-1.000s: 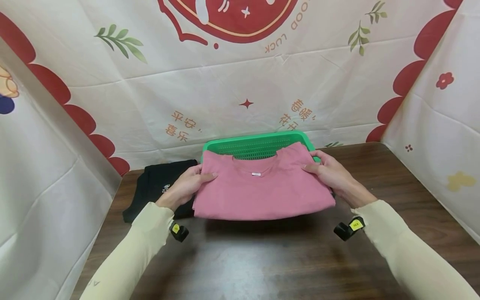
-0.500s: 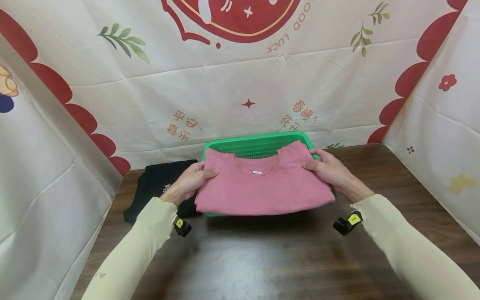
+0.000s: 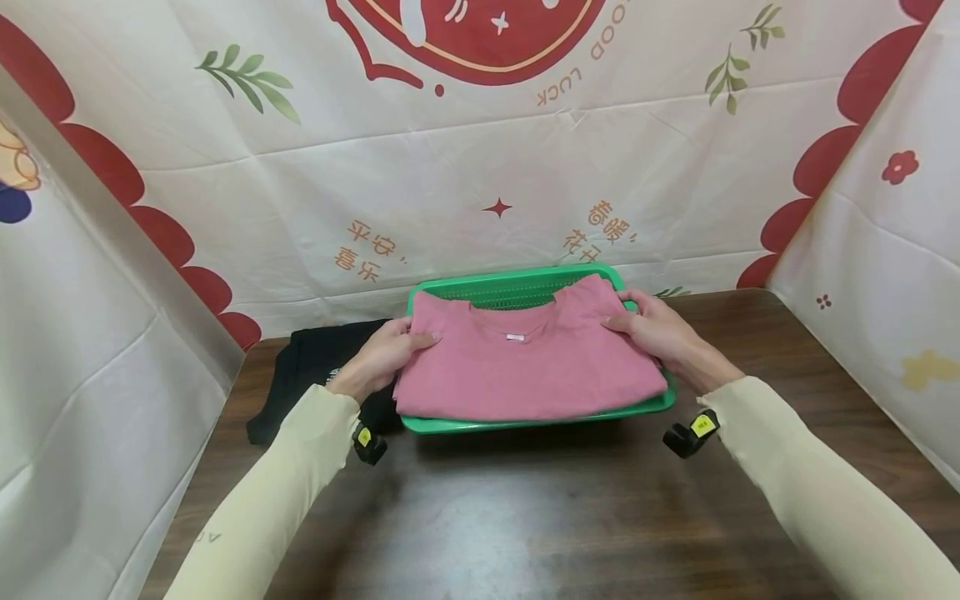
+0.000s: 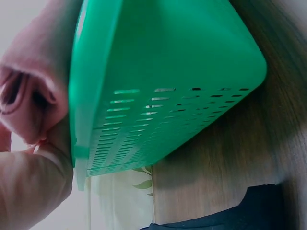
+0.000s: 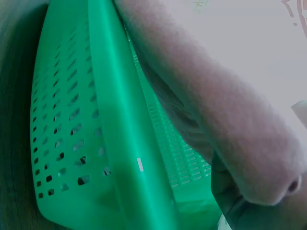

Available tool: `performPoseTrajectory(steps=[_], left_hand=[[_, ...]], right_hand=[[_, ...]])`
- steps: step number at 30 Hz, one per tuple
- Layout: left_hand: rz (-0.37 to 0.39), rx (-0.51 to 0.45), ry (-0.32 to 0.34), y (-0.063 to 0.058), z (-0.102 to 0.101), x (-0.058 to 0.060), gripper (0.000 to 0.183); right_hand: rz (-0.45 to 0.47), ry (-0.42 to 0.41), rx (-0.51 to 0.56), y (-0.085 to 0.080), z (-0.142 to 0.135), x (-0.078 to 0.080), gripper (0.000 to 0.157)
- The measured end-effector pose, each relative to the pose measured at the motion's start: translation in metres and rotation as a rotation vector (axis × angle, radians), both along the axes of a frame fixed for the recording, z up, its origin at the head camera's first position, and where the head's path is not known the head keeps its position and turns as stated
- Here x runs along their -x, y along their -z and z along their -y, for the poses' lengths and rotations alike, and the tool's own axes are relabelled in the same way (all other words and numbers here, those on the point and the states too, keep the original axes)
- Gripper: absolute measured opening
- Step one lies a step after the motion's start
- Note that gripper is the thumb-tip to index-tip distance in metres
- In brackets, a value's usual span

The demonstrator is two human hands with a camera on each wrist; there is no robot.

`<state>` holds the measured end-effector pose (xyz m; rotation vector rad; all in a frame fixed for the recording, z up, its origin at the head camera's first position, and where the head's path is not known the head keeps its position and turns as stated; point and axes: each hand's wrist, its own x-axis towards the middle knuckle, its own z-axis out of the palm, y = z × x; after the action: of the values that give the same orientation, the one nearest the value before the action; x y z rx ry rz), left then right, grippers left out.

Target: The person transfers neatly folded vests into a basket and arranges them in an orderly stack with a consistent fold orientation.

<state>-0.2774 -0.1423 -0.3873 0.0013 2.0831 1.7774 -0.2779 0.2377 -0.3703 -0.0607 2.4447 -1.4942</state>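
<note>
A folded pink T-shirt (image 3: 525, 375), its neckline and white label facing up, spans the top of a green plastic basket (image 3: 525, 425). My left hand (image 3: 382, 354) grips the shirt's left side, thumb on top and fingers underneath. On the opposite side my right hand (image 3: 663, 333) pinches the shirt the same way. In the left wrist view the rolled layers of the shirt (image 4: 36, 86) lie at the basket rim (image 4: 88, 86). The right wrist view has the shirt's folded edge (image 5: 216, 105) over the basket's opening, with slotted inner wall visible below it.
Folded black clothing (image 3: 307, 375) with a small white print lies on the brown wooden table (image 3: 525, 517), left of the basket. A white printed cloth (image 3: 450, 167) hangs behind, and similar cloth covers both sides.
Both hands have moved the pink T-shirt slightly away from me, farther over the basket. The basket's near rim, hidden earlier, now shows below the shirt's front edge.
</note>
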Motion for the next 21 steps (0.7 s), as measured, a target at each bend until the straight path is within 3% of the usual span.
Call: performPoseTrajectory(steps=[9, 21], left_hand=[[-0.004, 0.007, 0.009, -0.001, -0.001, 0.006, 0.036], [-0.008, 0.037, 0.015, -0.001, -0.006, 0.014, 0.041]], right_hand=[[0.038, 0.007, -0.002, 0.003, -0.002, 0.009, 0.050], [0.016, -0.004, -0.058, 0.000, 0.001, 0.017, 0.051]])
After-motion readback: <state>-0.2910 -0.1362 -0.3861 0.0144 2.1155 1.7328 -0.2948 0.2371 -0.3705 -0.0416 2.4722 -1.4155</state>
